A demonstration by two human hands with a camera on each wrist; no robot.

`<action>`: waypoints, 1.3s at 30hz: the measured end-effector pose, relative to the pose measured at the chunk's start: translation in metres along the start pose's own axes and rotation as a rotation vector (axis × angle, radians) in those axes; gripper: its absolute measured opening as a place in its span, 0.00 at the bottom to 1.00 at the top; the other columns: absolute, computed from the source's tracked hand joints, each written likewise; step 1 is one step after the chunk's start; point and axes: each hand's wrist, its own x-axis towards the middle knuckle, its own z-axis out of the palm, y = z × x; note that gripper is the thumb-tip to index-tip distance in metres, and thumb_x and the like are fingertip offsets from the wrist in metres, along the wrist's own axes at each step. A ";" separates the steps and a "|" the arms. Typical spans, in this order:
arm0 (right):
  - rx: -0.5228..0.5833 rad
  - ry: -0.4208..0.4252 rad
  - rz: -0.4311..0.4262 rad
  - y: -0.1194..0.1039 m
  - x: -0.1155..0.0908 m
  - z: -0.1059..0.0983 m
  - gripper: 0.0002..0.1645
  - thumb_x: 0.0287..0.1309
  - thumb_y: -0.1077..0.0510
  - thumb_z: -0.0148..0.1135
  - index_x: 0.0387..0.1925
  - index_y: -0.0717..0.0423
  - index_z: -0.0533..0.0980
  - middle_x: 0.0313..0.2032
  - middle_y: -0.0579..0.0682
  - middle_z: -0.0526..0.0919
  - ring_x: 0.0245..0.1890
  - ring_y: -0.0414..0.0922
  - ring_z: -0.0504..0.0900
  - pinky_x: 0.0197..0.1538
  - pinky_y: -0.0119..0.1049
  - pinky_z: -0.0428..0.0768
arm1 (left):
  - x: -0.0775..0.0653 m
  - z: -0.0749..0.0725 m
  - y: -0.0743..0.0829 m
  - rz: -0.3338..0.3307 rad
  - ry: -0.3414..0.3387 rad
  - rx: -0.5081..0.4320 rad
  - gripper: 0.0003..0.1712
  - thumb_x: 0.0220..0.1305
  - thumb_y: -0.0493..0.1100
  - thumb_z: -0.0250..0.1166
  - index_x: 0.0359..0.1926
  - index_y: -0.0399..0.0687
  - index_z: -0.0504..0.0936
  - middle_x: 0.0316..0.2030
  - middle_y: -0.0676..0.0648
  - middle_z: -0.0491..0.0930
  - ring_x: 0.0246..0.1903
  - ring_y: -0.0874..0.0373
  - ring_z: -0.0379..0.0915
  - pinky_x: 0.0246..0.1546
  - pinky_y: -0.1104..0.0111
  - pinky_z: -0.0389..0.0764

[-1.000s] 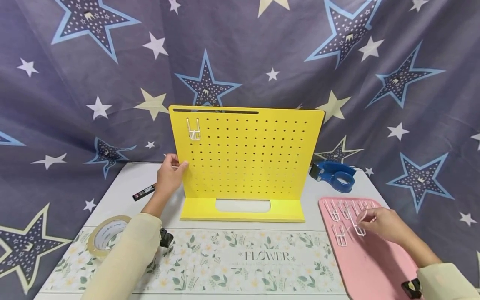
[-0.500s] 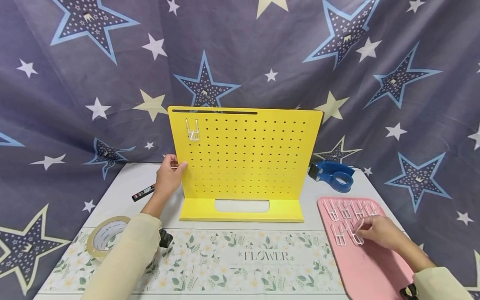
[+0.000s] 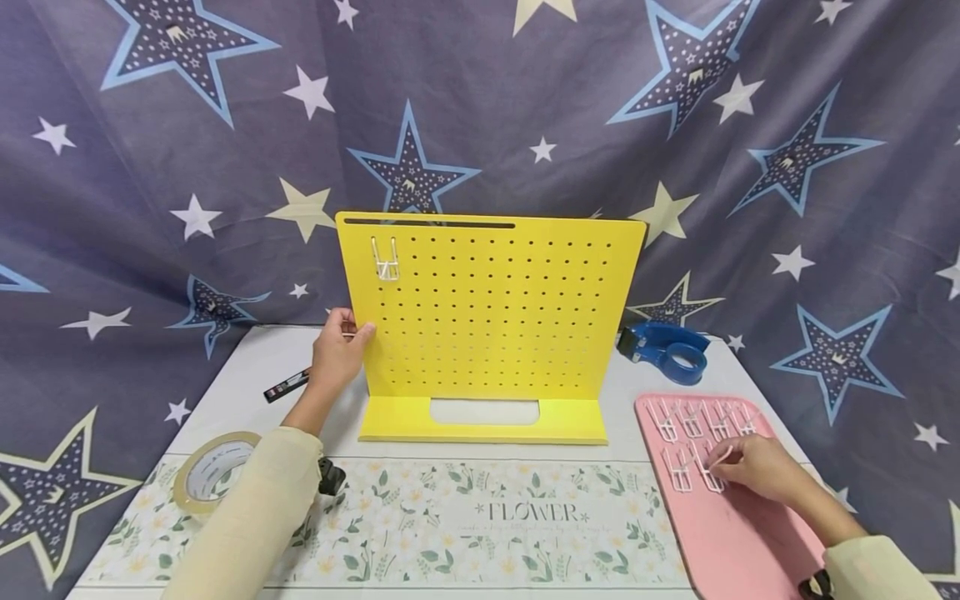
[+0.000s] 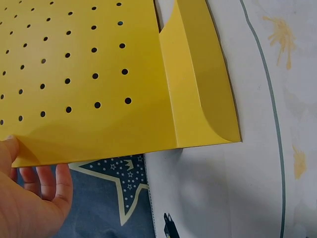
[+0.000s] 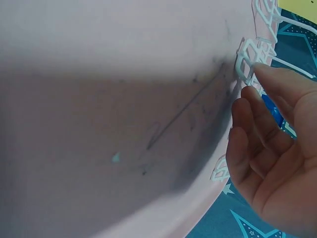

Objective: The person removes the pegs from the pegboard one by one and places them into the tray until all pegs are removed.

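A yellow pegboard (image 3: pixel 491 308) stands upright on the table, one white wire hook (image 3: pixel 386 260) hanging at its upper left. My left hand (image 3: pixel 337 350) grips the board's left edge; in the left wrist view the thumb lies on the front and the fingers are behind. On a pink tray (image 3: pixel 750 533) at the right, several white wire hooks (image 3: pixel 680 468) lie in two rows. My right hand (image 3: pixel 761 468) pinches the rightmost hook (image 3: pixel 710 477) of the nearer row between thumb and fingers, low over the tray. Part of that hook is hidden by the fingers.
Behind the tray stands a blue tape dispenser (image 3: pixel 665 352). A roll of tape (image 3: pixel 213 475) lies at the left under the left forearm, and a slim black item (image 3: pixel 287 385) lies left of the board. A starry cloth (image 3: pixel 480 108) hangs behind the table.
My right hand has lowered the hook onto the tray, beside another in the nearer row, and shifted slightly toward me. The left hand stays on the board.
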 end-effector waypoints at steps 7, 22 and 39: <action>-0.008 -0.010 0.010 0.000 -0.002 -0.004 0.03 0.53 0.57 0.73 0.31 0.46 0.86 0.24 0.36 0.84 0.25 0.27 0.73 0.33 0.29 0.73 | -0.001 -0.001 0.001 -0.005 -0.006 -0.010 0.17 0.76 0.50 0.58 0.55 0.45 0.68 0.53 0.40 0.77 0.55 0.44 0.76 0.53 0.56 0.77; -0.123 0.133 0.015 -0.007 0.000 -0.037 0.07 0.51 0.60 0.71 0.35 0.50 0.86 0.27 0.41 0.87 0.27 0.33 0.81 0.34 0.38 0.78 | -0.002 -0.002 0.001 -0.008 -0.018 -0.009 0.17 0.76 0.50 0.58 0.56 0.46 0.67 0.53 0.40 0.77 0.54 0.45 0.75 0.51 0.58 0.77; -0.144 0.242 -0.052 -0.064 0.029 -0.075 0.08 0.61 0.56 0.68 0.41 0.51 0.85 0.31 0.47 0.89 0.30 0.42 0.84 0.32 0.38 0.78 | -0.002 -0.001 0.001 0.009 -0.012 -0.022 0.17 0.76 0.50 0.59 0.54 0.46 0.67 0.51 0.41 0.77 0.53 0.45 0.76 0.48 0.59 0.77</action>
